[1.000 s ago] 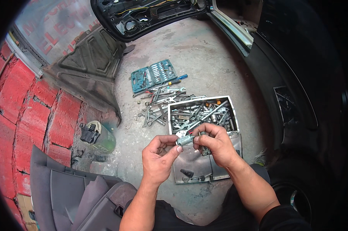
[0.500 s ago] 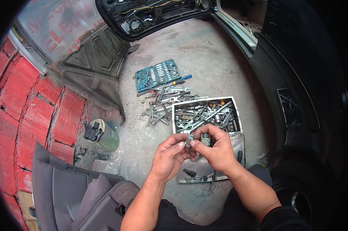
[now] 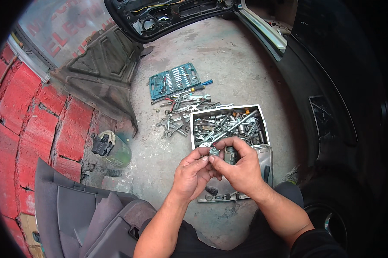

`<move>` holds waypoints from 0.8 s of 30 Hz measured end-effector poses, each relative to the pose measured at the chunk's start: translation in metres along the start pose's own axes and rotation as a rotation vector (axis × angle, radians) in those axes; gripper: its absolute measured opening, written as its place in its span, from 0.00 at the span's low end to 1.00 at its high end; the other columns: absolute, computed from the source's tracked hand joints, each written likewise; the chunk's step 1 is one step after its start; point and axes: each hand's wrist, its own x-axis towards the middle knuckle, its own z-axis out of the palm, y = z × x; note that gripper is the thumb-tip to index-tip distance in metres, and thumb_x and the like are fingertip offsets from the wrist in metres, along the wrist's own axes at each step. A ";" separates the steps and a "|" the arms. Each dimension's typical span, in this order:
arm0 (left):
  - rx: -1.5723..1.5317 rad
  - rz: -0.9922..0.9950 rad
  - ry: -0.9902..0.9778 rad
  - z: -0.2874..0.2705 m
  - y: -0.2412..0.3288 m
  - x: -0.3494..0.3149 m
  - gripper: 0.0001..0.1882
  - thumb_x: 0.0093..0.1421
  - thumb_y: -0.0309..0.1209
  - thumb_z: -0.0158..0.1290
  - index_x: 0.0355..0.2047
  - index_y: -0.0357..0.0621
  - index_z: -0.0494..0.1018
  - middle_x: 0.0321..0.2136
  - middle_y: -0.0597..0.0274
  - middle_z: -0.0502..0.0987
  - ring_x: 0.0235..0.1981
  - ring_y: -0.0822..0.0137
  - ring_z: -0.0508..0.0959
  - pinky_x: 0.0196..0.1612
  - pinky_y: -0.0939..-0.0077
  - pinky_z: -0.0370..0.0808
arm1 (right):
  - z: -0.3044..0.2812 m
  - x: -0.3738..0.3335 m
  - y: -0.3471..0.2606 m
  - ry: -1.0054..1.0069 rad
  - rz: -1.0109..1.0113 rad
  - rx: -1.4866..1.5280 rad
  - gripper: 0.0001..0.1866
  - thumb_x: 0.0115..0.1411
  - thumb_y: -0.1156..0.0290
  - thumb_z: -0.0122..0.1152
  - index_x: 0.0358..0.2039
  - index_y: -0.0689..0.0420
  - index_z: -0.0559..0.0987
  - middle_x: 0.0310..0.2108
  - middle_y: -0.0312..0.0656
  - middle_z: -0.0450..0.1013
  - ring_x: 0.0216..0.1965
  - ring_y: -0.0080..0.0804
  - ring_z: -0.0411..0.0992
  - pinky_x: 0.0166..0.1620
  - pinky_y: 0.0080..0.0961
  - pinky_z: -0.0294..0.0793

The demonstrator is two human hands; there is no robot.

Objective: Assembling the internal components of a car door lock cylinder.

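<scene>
My left hand [image 3: 193, 175] and my right hand [image 3: 240, 167] meet over the near edge of a metal toolbox [image 3: 269, 129] full of wrenches and sockets. Between my left thumb and fingers is a small grey metal fitting [image 3: 214, 151], its stubby end pointing up. My right thumb tip presses against the fitting too. A larger grey-green metal part with a ridged round neck [image 3: 231, 155] sits in the curl of my right fingers. Its lower side is hidden by the hand. Under my hands the toolbox's lid [image 3: 202, 198] lies flat, with a few small dark parts on it.
Loose wrenches [image 3: 174, 124] and a blue-handled screwdriver [image 3: 202, 84] lie beyond the toolbox, near an open teal socket set [image 3: 172, 81]. A green-tinted container [image 3: 119, 155] stands left. A grey door panel [image 3: 69, 210] is at lower left, a dark car body [image 3: 331, 129] at right.
The small fitting has turned in my fingers, so its end now faces up more plainly. My hands stay in nearly the same place, and the view has shifted slightly.
</scene>
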 end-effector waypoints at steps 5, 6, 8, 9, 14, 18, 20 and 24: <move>-0.012 0.006 -0.003 0.000 -0.001 0.000 0.14 0.74 0.28 0.49 0.56 0.38 0.72 0.47 0.50 0.81 0.44 0.57 0.82 0.45 0.55 0.81 | 0.000 0.000 -0.002 0.010 0.016 0.007 0.14 0.63 0.75 0.73 0.47 0.63 0.79 0.28 0.34 0.77 0.24 0.17 0.78 0.25 0.18 0.78; -0.018 0.007 0.000 0.001 0.000 -0.001 0.14 0.74 0.28 0.49 0.56 0.38 0.72 0.46 0.50 0.82 0.44 0.57 0.82 0.45 0.55 0.81 | 0.000 0.000 -0.002 0.005 -0.003 0.009 0.13 0.64 0.74 0.71 0.46 0.62 0.79 0.28 0.34 0.77 0.25 0.17 0.77 0.24 0.19 0.76; -0.004 0.023 0.001 0.003 0.002 -0.001 0.14 0.74 0.28 0.50 0.56 0.38 0.73 0.44 0.50 0.82 0.42 0.57 0.83 0.45 0.56 0.81 | -0.001 0.001 0.003 0.002 -0.020 0.007 0.11 0.66 0.73 0.69 0.46 0.61 0.79 0.28 0.34 0.77 0.25 0.17 0.76 0.24 0.20 0.75; 0.010 0.039 0.001 0.005 0.003 -0.002 0.14 0.75 0.29 0.50 0.56 0.37 0.73 0.42 0.50 0.83 0.41 0.57 0.83 0.45 0.58 0.82 | -0.003 0.004 0.009 0.027 0.129 0.236 0.09 0.68 0.69 0.64 0.44 0.59 0.78 0.29 0.35 0.76 0.26 0.18 0.74 0.24 0.21 0.72; 0.260 0.187 0.184 0.009 0.010 -0.007 0.16 0.74 0.31 0.53 0.56 0.33 0.73 0.40 0.50 0.84 0.39 0.60 0.84 0.44 0.61 0.82 | -0.019 0.020 0.034 0.053 0.657 1.028 0.15 0.72 0.56 0.47 0.44 0.55 0.71 0.32 0.39 0.71 0.25 0.28 0.67 0.27 0.26 0.63; 0.382 0.262 0.239 0.015 0.015 -0.009 0.15 0.74 0.29 0.53 0.55 0.31 0.75 0.39 0.51 0.84 0.38 0.61 0.84 0.43 0.63 0.82 | -0.017 0.026 0.045 0.086 0.720 1.100 0.13 0.69 0.59 0.45 0.44 0.55 0.70 0.33 0.41 0.71 0.26 0.30 0.64 0.27 0.28 0.63; 0.476 0.313 0.263 0.018 0.016 -0.010 0.14 0.73 0.28 0.54 0.53 0.30 0.76 0.39 0.52 0.83 0.38 0.63 0.83 0.43 0.65 0.82 | -0.020 0.028 0.047 0.094 0.732 1.103 0.13 0.69 0.60 0.45 0.44 0.55 0.70 0.32 0.41 0.70 0.26 0.29 0.64 0.27 0.28 0.63; 0.731 0.381 0.357 0.030 0.016 -0.015 0.13 0.72 0.25 0.56 0.53 0.29 0.77 0.39 0.53 0.83 0.38 0.66 0.83 0.44 0.69 0.81 | -0.023 0.029 0.051 0.045 0.749 1.167 0.13 0.68 0.60 0.45 0.43 0.55 0.69 0.32 0.42 0.70 0.23 0.27 0.60 0.25 0.26 0.60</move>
